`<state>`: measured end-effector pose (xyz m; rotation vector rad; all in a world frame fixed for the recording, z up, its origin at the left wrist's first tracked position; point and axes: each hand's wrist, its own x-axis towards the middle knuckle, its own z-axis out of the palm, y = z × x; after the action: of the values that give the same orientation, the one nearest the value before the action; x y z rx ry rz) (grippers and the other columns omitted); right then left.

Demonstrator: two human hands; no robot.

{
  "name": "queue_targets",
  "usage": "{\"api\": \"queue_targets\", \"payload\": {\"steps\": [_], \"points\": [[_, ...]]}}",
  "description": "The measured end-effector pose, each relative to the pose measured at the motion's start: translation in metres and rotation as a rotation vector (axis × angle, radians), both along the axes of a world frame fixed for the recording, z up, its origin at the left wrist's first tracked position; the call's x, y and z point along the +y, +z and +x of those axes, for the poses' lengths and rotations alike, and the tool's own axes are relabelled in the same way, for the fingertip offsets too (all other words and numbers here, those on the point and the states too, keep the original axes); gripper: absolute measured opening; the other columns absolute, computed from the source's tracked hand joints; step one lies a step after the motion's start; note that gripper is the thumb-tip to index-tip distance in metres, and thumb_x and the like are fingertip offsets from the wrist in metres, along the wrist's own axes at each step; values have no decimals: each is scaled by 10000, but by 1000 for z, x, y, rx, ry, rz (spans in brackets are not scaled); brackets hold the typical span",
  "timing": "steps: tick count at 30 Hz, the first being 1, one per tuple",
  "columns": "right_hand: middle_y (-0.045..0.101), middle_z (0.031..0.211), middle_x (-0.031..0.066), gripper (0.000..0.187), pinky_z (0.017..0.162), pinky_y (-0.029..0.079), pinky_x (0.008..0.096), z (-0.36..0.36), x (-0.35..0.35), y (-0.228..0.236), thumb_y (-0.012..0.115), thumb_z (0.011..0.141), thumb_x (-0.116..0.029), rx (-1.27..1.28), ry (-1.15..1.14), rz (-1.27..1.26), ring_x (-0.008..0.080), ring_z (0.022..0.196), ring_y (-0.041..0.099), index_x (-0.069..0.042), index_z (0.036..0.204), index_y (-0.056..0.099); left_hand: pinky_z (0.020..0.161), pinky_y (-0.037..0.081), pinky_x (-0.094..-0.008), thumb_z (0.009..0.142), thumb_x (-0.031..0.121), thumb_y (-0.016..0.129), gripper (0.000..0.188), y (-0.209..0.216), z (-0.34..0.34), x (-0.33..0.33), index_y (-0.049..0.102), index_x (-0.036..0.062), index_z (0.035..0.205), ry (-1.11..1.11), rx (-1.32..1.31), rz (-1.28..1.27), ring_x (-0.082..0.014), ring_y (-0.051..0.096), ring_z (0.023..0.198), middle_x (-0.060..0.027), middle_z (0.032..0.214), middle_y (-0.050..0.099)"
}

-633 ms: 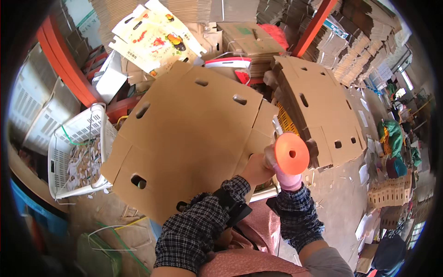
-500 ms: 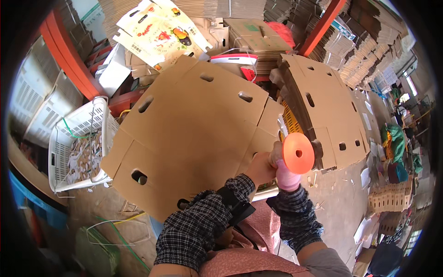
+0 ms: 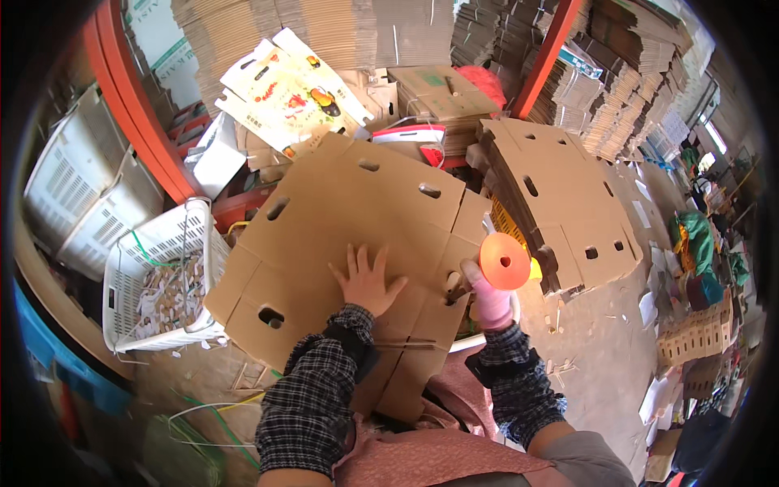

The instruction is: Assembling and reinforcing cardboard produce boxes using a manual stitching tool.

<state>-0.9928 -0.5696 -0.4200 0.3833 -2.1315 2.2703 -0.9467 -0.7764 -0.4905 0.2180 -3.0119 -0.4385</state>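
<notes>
A large flat brown cardboard sheet [image 3: 341,203] with oval cut-outs and crease lines lies tilted in front of me. My left hand [image 3: 367,280] rests flat on its near middle, fingers spread. My right hand [image 3: 491,302], wrapped in pink, is closed around a tool with an orange disc [image 3: 505,261] on it; the disc has a small hole at its centre. Most of the tool's handle is hidden by the disc and hand. This hand is at the sheet's right edge, beside a cut-out [image 3: 453,282] where something dark shows.
More cut cardboard sheets [image 3: 560,199] are stacked to the right, next to a yellow crate [image 3: 505,217]. A white basket [image 3: 118,296] of scraps stands at the left. Red posts [image 3: 134,105], a printed carton sheet [image 3: 288,93] and tall cardboard stacks [image 3: 337,36] are behind.
My left hand has left the right hand and now lies spread on the sheet. The sheet's near flap now shows below it. My right hand and tool have shifted slightly left.
</notes>
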Motion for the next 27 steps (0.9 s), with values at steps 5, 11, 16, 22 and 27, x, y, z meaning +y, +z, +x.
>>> {"api": "queue_targets", "payload": {"steps": [5,11,16,22,27], "points": [[486,579,-2,189,453,352,242,-2,-21,-5,699,780,-82,-77,-198,-181,102,463,468,-92,789,510,1033,-23,-731,876,685,348,729,-21,7,-6,334,241,1453,29,133,-146,-408,81,1420,-180,1514,222],[422,563,-19,159,426,313,245,-6,-15,8,610,764,4,-171,-138,-180,95,439,403,-81,796,479,1038,-16,-728,876,698,325,716,-10,5,-6,326,276,1454,44,58,-85,-395,70,1425,-164,1530,193],[509,682,-27,123,522,412,267,-5,6,-6,674,795,-48,89,-11,107,93,595,482,-85,845,567,1036,-4,-731,870,719,307,736,-4,8,-9,307,283,1463,21,42,-51,-391,56,1428,-161,1541,166],[533,689,-13,78,492,386,280,-22,4,-17,595,840,-115,180,234,-99,127,585,493,-63,839,537,1026,-12,-739,869,723,305,740,-9,4,-8,297,288,1468,14,-44,-82,-393,42,1431,-172,1543,156],[443,556,3,163,438,321,272,-14,10,135,520,851,-208,406,-50,-288,126,447,409,-91,756,460,1025,-9,-740,869,703,338,734,-10,2,-7,303,277,1465,31,-71,-99,-401,45,1428,-191,1537,159]]}}
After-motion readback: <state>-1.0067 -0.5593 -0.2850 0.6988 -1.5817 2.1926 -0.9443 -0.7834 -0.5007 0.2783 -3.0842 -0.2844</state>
